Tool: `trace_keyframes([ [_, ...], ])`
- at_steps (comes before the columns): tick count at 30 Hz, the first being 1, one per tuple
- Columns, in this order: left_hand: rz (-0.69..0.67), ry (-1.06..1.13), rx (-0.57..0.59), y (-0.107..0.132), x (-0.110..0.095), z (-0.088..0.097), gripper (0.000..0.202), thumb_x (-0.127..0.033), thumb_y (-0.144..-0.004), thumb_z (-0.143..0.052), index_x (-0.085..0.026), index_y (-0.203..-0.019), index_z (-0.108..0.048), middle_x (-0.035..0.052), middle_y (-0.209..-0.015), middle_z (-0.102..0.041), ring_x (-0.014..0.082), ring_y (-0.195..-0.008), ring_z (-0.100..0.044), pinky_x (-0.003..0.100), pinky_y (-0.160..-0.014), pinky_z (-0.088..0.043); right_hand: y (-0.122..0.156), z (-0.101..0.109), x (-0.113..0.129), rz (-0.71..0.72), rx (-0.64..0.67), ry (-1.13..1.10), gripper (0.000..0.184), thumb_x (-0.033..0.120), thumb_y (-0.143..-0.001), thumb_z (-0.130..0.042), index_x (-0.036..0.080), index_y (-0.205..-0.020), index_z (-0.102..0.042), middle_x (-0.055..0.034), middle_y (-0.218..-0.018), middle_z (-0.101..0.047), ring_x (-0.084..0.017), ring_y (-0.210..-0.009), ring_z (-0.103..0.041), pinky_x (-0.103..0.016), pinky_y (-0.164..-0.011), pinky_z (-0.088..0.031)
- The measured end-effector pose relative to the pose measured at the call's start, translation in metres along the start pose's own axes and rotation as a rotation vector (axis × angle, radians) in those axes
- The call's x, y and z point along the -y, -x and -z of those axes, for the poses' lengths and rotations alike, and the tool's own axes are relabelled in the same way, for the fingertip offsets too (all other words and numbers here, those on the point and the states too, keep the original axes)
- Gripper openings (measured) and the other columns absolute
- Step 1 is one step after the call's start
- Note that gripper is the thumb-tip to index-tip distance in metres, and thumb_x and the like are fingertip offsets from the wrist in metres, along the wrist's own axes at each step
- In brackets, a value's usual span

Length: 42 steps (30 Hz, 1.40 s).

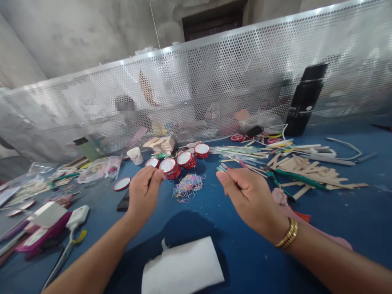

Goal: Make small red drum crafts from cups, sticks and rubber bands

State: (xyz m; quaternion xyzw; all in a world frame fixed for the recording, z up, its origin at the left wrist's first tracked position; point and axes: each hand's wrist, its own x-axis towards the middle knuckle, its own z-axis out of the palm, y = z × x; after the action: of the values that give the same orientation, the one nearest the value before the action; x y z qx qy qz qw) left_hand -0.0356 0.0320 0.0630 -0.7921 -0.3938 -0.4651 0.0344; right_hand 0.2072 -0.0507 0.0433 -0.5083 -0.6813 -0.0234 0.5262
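My left hand (143, 190) is closed in a pinch, thumb against the forefinger, in front of small red drums. Whatever it may hold is too small or hidden to name. My right hand (252, 196), with gold bangles at the wrist, is closed too. Thin pastel sticks (222, 167), teal and pink, poke out at its thumb and fingers. Between the hands lies a heap of coloured rubber bands (188, 188). Behind it stand several red drums (173, 169) with white tops. A white sheet (183, 267) rests nearest me, curled at its left end.
To the right are wooden craft sticks (306, 169), green-handled pliers (294, 176) and a black bottle (306, 100). A paper cup (135, 156) and a white-topped disc (121, 184) lie left, beyond a white plug (78, 216) with its cable. A perforated metal screen (229, 81) borders the blue table.
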Motion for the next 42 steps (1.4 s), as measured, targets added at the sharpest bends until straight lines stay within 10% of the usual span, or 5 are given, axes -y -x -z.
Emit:
trace_keyframes([
  [11, -0.401, -0.544, 0.425, -0.042, 0.031, -0.002, 0.040, -0.021, -0.083, -0.065, -0.037, -0.120, -0.066, 0.0049, -0.144, -0.047, 0.0317, -0.136, -0.034, 0.054, -0.111, -0.029, 0.002, 0.002, 0.002, 0.018, 0.045, -0.038, 0.047, 0.040, -0.100, -0.040, 0.020, -0.058, -0.048, 0.0013, -0.054, -0.047, -0.012, -0.055, -0.041, -0.029, -0.059, -0.030],
  [22, -0.398, -0.477, 0.486, -0.050, 0.040, -0.026, 0.015, -0.024, -0.088, -0.060, -0.026, -0.082, -0.074, 0.0015, -0.135, -0.058, 0.0299, -0.135, -0.038, 0.053, -0.111, -0.027, 0.002, 0.002, 0.001, 0.033, 0.094, -0.069, 0.046, 0.038, -0.099, -0.042, 0.019, -0.059, -0.052, 0.0011, -0.055, -0.050, -0.012, -0.058, -0.046, -0.030, -0.063, -0.032],
  [30, -0.458, 0.149, 0.870, 0.002, -0.054, 0.029, 0.022, -0.018, -0.095, -0.047, -0.026, -0.090, -0.067, -0.0027, -0.092, -0.073, 0.0111, -0.088, -0.067, 0.025, -0.081, -0.053, 0.005, 0.004, 0.019, -0.222, 0.256, -0.652, 0.036, 0.042, -0.100, -0.039, 0.024, -0.122, -0.062, 0.0000, -0.071, -0.061, -0.014, -0.068, -0.055, -0.030, -0.071, -0.045],
  [36, -0.579, 0.054, 0.437, 0.029, -0.091, 0.058, 0.017, -0.027, -0.090, -0.058, -0.037, -0.098, -0.069, -0.0033, -0.086, -0.072, 0.0169, -0.082, -0.066, 0.030, -0.073, -0.057, 0.018, -0.001, 0.032, -0.326, 0.969, -1.236, 0.062, 0.060, -0.098, -0.026, 0.015, -0.099, -0.070, -0.0014, -0.067, -0.057, -0.009, -0.052, -0.045, -0.025, -0.054, -0.039],
  [42, -0.508, 0.009, 0.446, 0.018, -0.056, 0.054, 0.019, -0.020, -0.093, -0.054, -0.027, -0.086, -0.070, 0.0001, -0.087, -0.070, 0.0150, -0.082, -0.061, 0.030, -0.078, -0.054, 0.007, 0.014, 0.031, -0.259, 0.793, -1.034, 0.047, 0.054, -0.094, -0.048, 0.018, -0.064, -0.050, 0.0043, -0.060, -0.040, -0.008, -0.055, -0.035, -0.023, -0.052, -0.029],
])
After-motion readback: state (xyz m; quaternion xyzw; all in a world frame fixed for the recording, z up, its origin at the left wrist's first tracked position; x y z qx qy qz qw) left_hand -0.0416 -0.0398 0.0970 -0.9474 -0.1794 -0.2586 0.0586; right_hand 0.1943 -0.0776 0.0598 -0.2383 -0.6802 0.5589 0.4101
